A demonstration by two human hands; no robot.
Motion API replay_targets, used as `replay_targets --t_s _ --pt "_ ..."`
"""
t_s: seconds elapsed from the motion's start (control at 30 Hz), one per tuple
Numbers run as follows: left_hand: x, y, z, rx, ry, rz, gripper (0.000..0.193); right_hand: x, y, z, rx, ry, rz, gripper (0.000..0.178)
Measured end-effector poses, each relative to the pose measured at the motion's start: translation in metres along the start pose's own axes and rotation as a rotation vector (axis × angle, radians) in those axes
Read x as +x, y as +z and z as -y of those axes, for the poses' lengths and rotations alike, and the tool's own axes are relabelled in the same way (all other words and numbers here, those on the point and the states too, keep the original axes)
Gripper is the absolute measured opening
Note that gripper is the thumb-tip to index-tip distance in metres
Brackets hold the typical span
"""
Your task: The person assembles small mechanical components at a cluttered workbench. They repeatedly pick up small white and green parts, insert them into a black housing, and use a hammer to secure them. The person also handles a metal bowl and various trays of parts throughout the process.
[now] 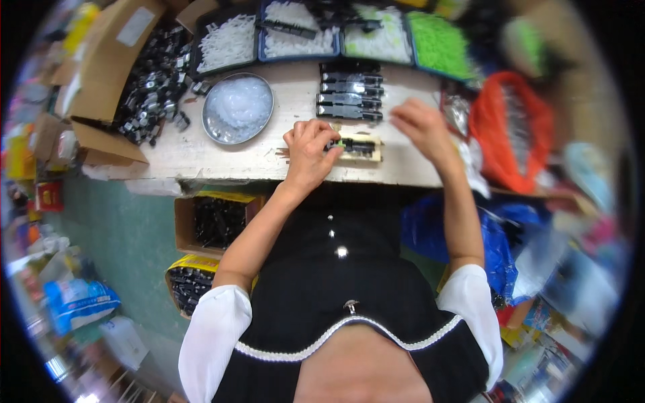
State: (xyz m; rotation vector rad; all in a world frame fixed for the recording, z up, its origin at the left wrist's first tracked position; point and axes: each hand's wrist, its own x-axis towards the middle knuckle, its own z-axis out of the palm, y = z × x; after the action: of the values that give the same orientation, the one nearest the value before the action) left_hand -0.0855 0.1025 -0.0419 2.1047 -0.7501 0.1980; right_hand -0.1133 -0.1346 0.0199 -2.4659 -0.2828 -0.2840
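Observation:
My left hand (310,151) is closed at the left end of a small cream block-like holder (375,156) near the table's front edge. Its thumb and fingertips grip a slim black plastic part (363,146) lying in that holder, and a bit of bright green shows by the fingertips. To the right, my right hand (422,127) is lifted away from the holder, slightly blurred. Its fingers are curled together, and whatever they may hold is too small to make out. Just beyond the holder lies a column of several black parts with shiny faces (349,99).
A round metal dish (208,127) with translucent, whitish contents stands left. Trays of white pieces (228,43) and green pieces (440,47) line the back. Small metal-and-black parts (154,87) spill from a cardboard box (101,74). A red bag (487,127) sits right.

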Motion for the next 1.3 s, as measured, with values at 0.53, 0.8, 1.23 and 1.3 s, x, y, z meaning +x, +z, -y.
replay_targets --t_s 0.53,0.8,1.23,1.3 --pt "0.013 -0.011 0.023 0.011 0.197 0.069 0.013 -0.129 -0.201 -0.183 -0.910 0.899 -0.067 0.048" --pt "0.147 -0.101 0.125 0.417 -0.211 -0.339 0.016 -0.130 -0.208 -0.198 -0.783 0.896 -0.015 0.047" --pt "0.185 -0.126 0.189 0.358 -0.208 -0.175 0.025 -0.127 -0.208 -0.182 -0.649 0.832 -0.200 0.023" --pt "0.182 -0.131 0.188 0.013 -0.326 -0.210 0.020 -0.131 -0.209 -0.173 -0.503 0.777 -0.287 0.018"
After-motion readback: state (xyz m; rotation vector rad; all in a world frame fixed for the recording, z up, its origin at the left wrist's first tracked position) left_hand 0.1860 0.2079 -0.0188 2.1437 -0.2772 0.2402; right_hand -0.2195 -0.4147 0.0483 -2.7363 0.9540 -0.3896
